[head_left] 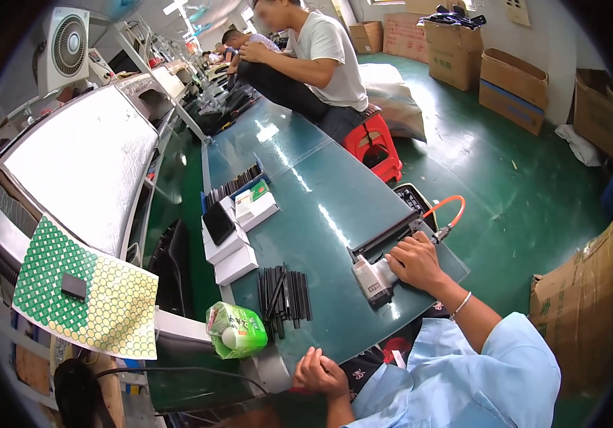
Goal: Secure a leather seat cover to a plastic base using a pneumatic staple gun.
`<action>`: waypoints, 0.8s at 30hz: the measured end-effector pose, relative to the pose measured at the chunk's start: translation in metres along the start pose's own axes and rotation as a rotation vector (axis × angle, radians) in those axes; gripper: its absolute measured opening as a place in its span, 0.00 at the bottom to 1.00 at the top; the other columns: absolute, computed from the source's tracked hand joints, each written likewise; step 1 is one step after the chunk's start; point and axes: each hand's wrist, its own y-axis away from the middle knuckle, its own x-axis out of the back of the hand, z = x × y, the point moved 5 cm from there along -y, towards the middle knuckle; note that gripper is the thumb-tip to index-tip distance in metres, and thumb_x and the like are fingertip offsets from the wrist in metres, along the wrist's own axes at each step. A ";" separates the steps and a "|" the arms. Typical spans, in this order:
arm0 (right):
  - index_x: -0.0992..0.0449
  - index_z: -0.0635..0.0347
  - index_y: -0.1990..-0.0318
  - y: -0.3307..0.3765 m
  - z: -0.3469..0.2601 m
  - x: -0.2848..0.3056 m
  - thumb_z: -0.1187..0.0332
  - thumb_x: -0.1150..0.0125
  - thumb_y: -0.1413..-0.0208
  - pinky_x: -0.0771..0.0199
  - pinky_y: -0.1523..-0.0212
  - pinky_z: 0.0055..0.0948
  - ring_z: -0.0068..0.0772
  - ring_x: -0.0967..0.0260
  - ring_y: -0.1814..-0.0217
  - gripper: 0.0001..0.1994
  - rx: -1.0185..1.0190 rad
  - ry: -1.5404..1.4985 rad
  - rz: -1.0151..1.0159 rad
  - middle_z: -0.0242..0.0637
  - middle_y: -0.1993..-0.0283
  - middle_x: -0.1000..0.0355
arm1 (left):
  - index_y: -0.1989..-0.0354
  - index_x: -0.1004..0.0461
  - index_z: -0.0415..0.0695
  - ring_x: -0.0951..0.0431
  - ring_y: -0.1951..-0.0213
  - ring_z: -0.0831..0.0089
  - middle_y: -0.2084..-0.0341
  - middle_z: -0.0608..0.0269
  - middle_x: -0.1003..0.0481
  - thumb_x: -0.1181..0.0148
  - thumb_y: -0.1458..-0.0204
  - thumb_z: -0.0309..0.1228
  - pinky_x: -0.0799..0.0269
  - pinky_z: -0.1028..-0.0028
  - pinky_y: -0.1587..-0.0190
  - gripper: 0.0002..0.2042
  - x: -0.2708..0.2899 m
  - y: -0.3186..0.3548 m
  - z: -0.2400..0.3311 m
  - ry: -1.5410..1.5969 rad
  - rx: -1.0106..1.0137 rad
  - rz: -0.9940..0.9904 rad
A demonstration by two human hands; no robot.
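Observation:
My right hand is wrapped round the handle of a silver-grey air nail gun. The tool rests on the green tabletop near its right end, and an orange air hose runs from its fitting. Behind it, along the table's edge, lies a long black bar-shaped part. My left hand is at the table's near edge, its fingers curled closed, with nothing seen in them. Beyond it, a bunch of thin black strips lies on the table beside a green tissue pack.
White boxes with a black phone-like slab on top stand along the left edge. A sheet of green and yellow round stickers hangs at left. A person sits beyond a red stool. Cardboard boxes stand right.

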 end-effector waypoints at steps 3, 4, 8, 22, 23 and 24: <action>0.31 0.55 0.85 0.001 -0.002 0.002 0.64 0.43 0.51 0.40 0.64 0.32 0.30 0.34 0.75 0.13 0.007 0.015 0.012 0.30 0.82 0.34 | 0.67 0.25 0.45 0.29 0.58 0.63 0.63 0.65 0.25 0.53 0.47 0.31 0.42 0.61 0.49 0.09 0.002 -0.001 0.001 -0.003 -0.003 0.001; 0.30 0.55 0.85 0.002 -0.002 0.002 0.64 0.44 0.51 0.40 0.64 0.32 0.30 0.34 0.75 0.13 0.007 0.021 0.005 0.30 0.82 0.34 | 0.67 0.25 0.45 0.29 0.58 0.63 0.63 0.65 0.24 0.53 0.47 0.31 0.41 0.61 0.49 0.09 0.002 -0.001 0.002 -0.005 -0.002 -0.001; 0.30 0.54 0.84 0.005 0.002 0.001 0.63 0.44 0.51 0.40 0.63 0.32 0.30 0.34 0.74 0.13 -0.003 0.032 0.025 0.30 0.82 0.34 | 0.67 0.25 0.44 0.29 0.58 0.63 0.63 0.65 0.24 0.52 0.48 0.30 0.41 0.61 0.49 0.08 0.001 -0.001 0.005 0.005 -0.006 0.012; 0.30 0.55 0.84 0.008 0.003 -0.002 0.62 0.45 0.50 0.40 0.62 0.33 0.32 0.33 0.72 0.14 0.012 -0.014 0.038 0.32 0.81 0.33 | 0.65 0.26 0.46 0.30 0.55 0.63 0.61 0.67 0.25 0.51 0.47 0.29 0.43 0.61 0.49 0.07 0.004 0.001 0.003 -0.001 0.013 0.034; 0.31 0.55 0.84 0.007 0.002 -0.002 0.62 0.45 0.49 0.40 0.62 0.33 0.32 0.33 0.72 0.14 0.016 -0.025 0.046 0.32 0.81 0.33 | 0.65 0.26 0.46 0.30 0.55 0.63 0.61 0.67 0.25 0.51 0.47 0.29 0.43 0.61 0.49 0.07 0.004 0.002 0.002 0.004 0.011 0.039; 0.30 0.55 0.84 0.008 0.001 -0.002 0.62 0.45 0.49 0.39 0.62 0.32 0.32 0.32 0.73 0.14 0.014 -0.013 0.038 0.32 0.81 0.33 | 0.65 0.26 0.46 0.30 0.55 0.63 0.61 0.67 0.25 0.51 0.47 0.30 0.43 0.61 0.49 0.07 0.005 0.003 0.001 0.008 0.004 0.042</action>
